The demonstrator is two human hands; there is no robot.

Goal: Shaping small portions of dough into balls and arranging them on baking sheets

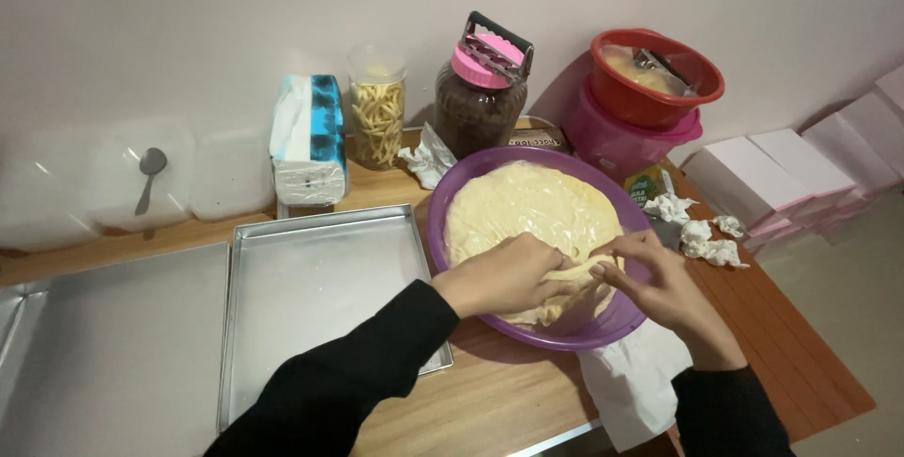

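A purple bowl (450, 184) on the wooden table holds a big mound of pale yellow dough (527, 208) under clear plastic film. My left hand (504, 273) rests on the near edge of the dough with its fingers curled into it. My right hand (650, 278) pinches a strip of dough (576, 272) at the bowl's near right side. Both hands meet over that strip. Black sleeves cover both arms.
Two metal baking trays (311, 297) lie left of the bowl. Behind stand a tissue pack (309, 142), a jar of yellow sticks (378, 113), a dark jar with pink lid (478, 99), stacked red and pink bowls (650, 90). Crumpled tissues (702, 231) and white boxes (782, 175) lie right.
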